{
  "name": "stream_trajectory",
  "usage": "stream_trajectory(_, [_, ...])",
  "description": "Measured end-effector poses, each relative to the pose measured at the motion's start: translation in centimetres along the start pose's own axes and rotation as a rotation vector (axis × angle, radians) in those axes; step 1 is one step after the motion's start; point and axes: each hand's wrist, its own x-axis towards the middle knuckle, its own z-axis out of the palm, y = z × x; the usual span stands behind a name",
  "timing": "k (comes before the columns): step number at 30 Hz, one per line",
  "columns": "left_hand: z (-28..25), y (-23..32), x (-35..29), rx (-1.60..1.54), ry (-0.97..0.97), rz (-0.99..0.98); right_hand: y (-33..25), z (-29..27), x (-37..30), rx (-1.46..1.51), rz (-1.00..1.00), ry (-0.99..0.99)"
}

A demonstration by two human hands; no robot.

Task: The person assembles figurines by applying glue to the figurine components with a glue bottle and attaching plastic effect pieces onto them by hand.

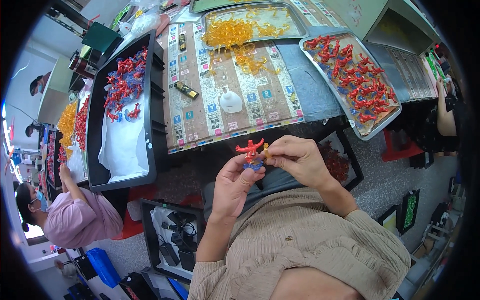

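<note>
Between the thumb and fingers of my left hand [234,187] stands a small red figurine [250,148] with outstretched arms and a translucent blue base. My right hand [299,161] pinches a small yellow-orange translucent plastic piece [267,151] right beside the figurine; whether the two touch I cannot tell. Both hands are over my lap, just off the table's front edge. A metal tray [367,127] at the right bears rows of similar red figurines [352,82]. At the back, another metal tray [295,31] holds a heap of curly yellow pieces [230,34], some spilling onto the table.
A black bin [157,112] at the left holds red-and-blue figurines [125,82] on white paper. On the patterned table covering [200,117] stand a white bottle [231,102] and two small dark cylinders [186,90]. A person in pink [82,220] works at the left. A box [147,220] sits below.
</note>
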Motion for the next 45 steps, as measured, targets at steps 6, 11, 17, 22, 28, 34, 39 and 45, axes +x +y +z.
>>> stream_trajectory(6, [0.1,-0.2,-0.2,0.000,0.008,-0.006,-0.7,-0.3,-0.3,-0.132,-0.036,-0.034])
stream_trajectory(11, [0.3,-0.2,-0.1,0.041,0.011,-0.019,-1.2,-0.3,-0.3,-0.093,0.124,-0.038])
stream_trajectory(17, [0.2,-0.2,-0.1,0.139,-0.002,-0.019,-0.3,-0.6,-0.4,-0.136,-0.069,-0.074])
stream_trajectory(22, [0.4,-0.5,-0.2,0.126,-0.004,-0.043,-0.7,-1.1,-0.4,-0.121,0.059,-0.139])
stream_trajectory(28, [0.6,-0.9,0.0,0.035,-0.001,-0.062,-0.8,-0.7,-0.6,0.103,0.312,-0.095])
stream_trajectory(34, [0.4,-1.1,0.1,-0.010,-0.014,-0.107,-0.6,-0.8,-0.6,0.053,0.275,-0.099])
stream_trajectory(39, [1.0,-1.1,0.0,-0.023,-0.025,-0.103,-0.5,-1.4,-0.3,-0.182,-0.029,-0.120])
stream_trajectory(45, [0.9,-1.3,0.1,-0.048,-0.010,-0.119,-0.1,-0.5,-0.8,-0.307,-0.254,-0.017])
